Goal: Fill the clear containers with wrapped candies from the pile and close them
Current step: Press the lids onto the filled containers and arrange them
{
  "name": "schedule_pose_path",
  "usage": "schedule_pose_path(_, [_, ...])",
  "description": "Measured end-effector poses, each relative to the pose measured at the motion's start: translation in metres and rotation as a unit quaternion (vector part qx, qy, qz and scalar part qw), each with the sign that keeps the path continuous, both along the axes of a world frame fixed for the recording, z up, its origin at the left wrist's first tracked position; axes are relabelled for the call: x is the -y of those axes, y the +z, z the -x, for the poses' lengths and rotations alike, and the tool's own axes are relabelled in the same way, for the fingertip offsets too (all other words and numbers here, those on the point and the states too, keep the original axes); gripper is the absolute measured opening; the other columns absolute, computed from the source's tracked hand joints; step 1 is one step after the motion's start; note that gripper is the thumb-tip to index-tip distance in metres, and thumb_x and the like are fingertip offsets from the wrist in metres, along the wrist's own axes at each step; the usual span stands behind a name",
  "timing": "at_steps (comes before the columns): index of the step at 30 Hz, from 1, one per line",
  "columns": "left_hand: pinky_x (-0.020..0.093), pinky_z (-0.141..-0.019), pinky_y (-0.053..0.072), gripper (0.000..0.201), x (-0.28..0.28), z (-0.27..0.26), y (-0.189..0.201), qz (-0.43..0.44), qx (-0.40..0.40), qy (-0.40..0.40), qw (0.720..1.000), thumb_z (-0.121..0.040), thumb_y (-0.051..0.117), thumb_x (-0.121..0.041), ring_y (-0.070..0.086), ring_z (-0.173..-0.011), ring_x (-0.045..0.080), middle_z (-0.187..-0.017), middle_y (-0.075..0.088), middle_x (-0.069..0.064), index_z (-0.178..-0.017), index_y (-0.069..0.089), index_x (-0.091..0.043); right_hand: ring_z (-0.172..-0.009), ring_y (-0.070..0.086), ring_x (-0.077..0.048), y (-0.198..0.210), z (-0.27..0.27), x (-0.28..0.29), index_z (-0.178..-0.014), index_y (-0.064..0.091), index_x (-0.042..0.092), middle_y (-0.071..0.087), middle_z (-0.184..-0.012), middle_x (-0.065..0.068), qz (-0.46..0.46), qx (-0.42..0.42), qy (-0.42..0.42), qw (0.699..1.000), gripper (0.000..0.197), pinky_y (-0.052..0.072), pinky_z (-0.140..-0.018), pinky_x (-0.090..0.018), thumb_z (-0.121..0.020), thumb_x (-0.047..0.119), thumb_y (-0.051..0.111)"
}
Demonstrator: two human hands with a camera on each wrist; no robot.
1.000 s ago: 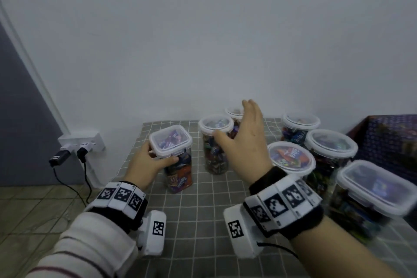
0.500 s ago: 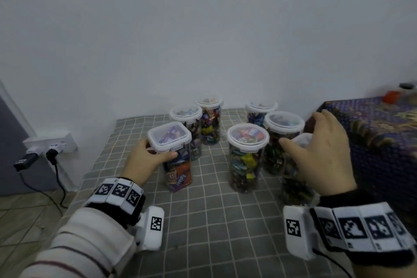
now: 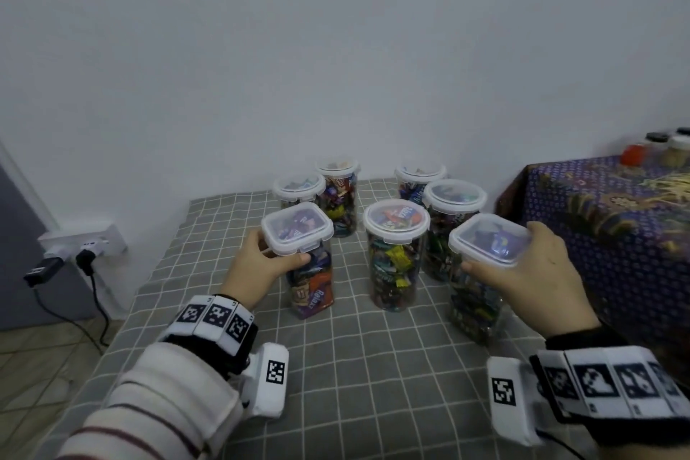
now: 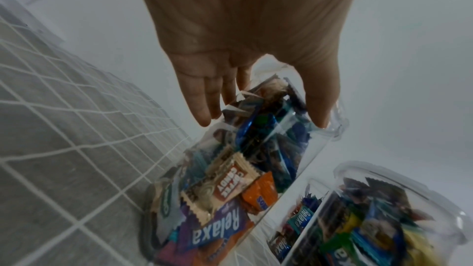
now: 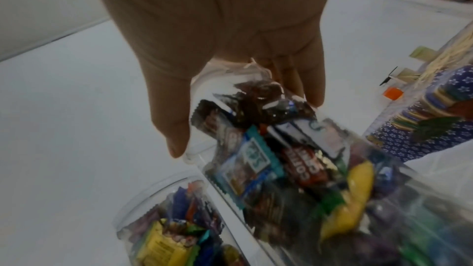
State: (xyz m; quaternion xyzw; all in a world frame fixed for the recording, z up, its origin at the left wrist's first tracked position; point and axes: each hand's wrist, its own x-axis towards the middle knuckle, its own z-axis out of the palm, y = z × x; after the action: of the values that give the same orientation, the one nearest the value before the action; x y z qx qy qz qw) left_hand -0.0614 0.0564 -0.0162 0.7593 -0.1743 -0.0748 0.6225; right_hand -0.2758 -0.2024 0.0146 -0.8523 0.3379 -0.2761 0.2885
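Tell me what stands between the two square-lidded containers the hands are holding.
In the head view, one round-lidded container full of candies stands between the left hand's container and the right hand's container.

Table under grey cloth with white grid lines [image 3: 373, 366] carries seven clear lidded plastic containers packed with wrapped candies: two square-lidded at front corners [image 3: 310, 273] [image 3: 476, 295], round-lidded one [image 3: 395, 258] between, four behind near wall.

The head camera looks forward and down from above both wrists. Each wrist camera looks close along its palm; all views share the round-lidded container [image 3: 395, 258] [image 4: 371, 219] [image 5: 174, 228].
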Motion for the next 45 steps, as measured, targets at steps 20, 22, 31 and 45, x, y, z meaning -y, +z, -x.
schedule_pose_path(20, [0.044, -0.093, 0.049, 0.085, -0.051, -0.003, -0.004, -0.076, 0.06, 0.097, 0.991, -0.05, 0.09, -0.04, 0.059, -0.105, 0.018, -0.114, 0.062, -0.002, -0.123, 0.049, -0.021, -0.115, 0.04, -0.002, 0.008, -0.024, -0.105, -0.134, 0.027, 0.031, 0.036, -0.12, 0.016, -0.042, -0.026, 0.332, 0.942, 0.092, 0.035, -0.094, -0.018, -0.062, 0.046, 0.082])
schedule_pose_path(22, [0.039, -0.091, 0.048, 0.087, -0.062, -0.005, -0.005, -0.076, 0.063, 0.117, 0.988, -0.052, 0.088, -0.042, 0.058, -0.104, 0.016, -0.115, 0.061, -0.003, -0.126, 0.049, -0.019, -0.114, 0.037, -0.002, 0.006, -0.034, -0.112, -0.14, 0.024, 0.025, 0.034, -0.121, 0.015, -0.03, -0.024, 0.343, 0.938, 0.099, 0.034, -0.094, -0.016, -0.062, 0.048, 0.081])
schedule_pose_path(31, [0.047, -0.093, 0.049, 0.081, -0.107, -0.041, -0.013, -0.067, 0.057, 0.244, 0.966, -0.057, 0.088, -0.042, 0.061, -0.104, 0.023, -0.118, 0.064, 0.005, -0.123, 0.049, -0.014, -0.118, 0.035, -0.002, -0.006, -0.096, -0.14, -0.145, 0.02, 0.019, 0.033, -0.136, 0.008, -0.063, 0.014, 0.38, 0.923, 0.105, 0.03, -0.1, -0.016, -0.064, 0.044, 0.081])
schedule_pose_path(45, [0.043, -0.096, 0.046, 0.085, -0.113, -0.06, -0.014, -0.003, 0.018, 0.241, 0.97, -0.066, 0.085, -0.008, 0.053, -0.109, 0.022, -0.124, 0.053, 0.008, -0.134, 0.034, -0.01, -0.115, 0.045, -0.005, -0.024, -0.197, -0.165, -0.131, 0.035, 0.024, 0.044, -0.127, 0.008, -0.131, 0.085, 0.384, 0.91, 0.087, 0.041, -0.1, -0.025, -0.06, 0.04, 0.083])
